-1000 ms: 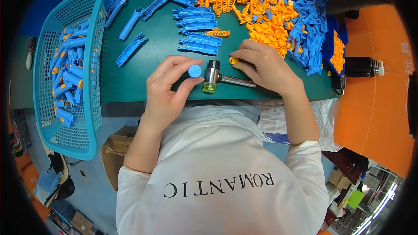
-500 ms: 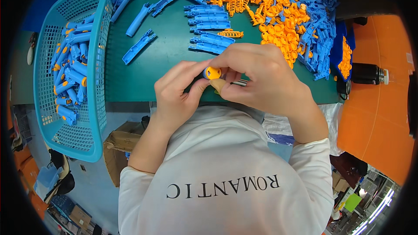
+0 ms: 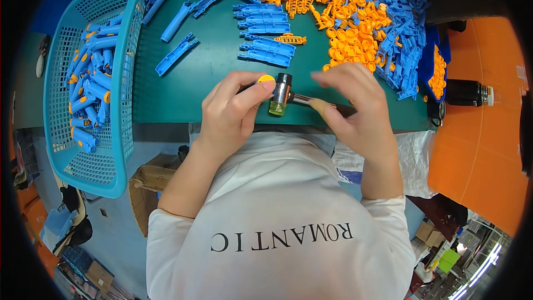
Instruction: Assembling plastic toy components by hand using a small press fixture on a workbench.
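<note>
My left hand [image 3: 230, 108] is closed round a small piece with a round yellow cap [image 3: 267, 79] on its end. The hand hides most of that piece's body. Right beside it, on the green table, is a small mallet [image 3: 282, 94] with a metal head, one black face and one clear yellow-green face. My right hand [image 3: 358, 103] is over the mallet's handle, fingers apart, with the thumb across the handle. Beyond my hands lie several blue half shells [image 3: 265, 28] in a row, and an orange ribbed strip [image 3: 290, 39] is next to them.
To the left stands a light-blue basket [image 3: 123, 105] holding blue tubes with yellow-orange ends. Heaps of orange caps [image 3: 352, 44] and blue parts [image 3: 400, 58] cover the far right of the table. A black bottle [image 3: 466, 93] lies at the right, near a dark-blue bin [image 3: 428, 72].
My right hand has left the yellow cap and moved right, its fingers spreading over the mallet's handle. The mallet's head is now uncovered. My left hand still holds the capped piece.
</note>
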{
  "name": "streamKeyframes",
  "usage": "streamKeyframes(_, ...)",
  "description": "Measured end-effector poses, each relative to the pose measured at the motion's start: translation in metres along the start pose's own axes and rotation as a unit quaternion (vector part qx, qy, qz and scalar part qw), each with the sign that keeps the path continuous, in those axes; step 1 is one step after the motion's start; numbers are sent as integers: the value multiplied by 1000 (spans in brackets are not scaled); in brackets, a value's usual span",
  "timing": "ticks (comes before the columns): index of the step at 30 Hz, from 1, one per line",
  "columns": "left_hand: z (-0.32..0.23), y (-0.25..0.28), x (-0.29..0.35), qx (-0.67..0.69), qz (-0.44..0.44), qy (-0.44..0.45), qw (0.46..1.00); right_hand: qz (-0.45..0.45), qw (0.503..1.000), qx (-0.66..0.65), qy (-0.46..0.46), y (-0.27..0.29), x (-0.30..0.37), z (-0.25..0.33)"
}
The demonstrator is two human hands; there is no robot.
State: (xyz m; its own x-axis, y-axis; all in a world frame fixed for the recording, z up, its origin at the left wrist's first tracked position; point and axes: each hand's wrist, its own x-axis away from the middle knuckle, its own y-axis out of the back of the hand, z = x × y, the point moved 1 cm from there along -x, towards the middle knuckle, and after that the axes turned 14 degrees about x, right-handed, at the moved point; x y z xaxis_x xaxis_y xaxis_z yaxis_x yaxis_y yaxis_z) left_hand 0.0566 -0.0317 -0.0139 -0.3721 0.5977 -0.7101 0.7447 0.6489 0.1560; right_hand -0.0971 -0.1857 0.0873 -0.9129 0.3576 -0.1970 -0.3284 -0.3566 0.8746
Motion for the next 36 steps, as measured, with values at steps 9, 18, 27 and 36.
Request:
streamKeyframes(9,1,0,-2,0,18,-13,1000,15,999,26,-32,-9,40,-24)
streamKeyframes(18,-3,-4,2,84,-52,79,992,-12,991,46,126,36,3,28)
streamKeyframes(27,-2,-7,9,75,-62,84,992,79,989,113,56,31,6,42)
streamKeyframes(36,-47,69,-45,-334,-253,-75,905,-24,999,31,11,20,50,-13)
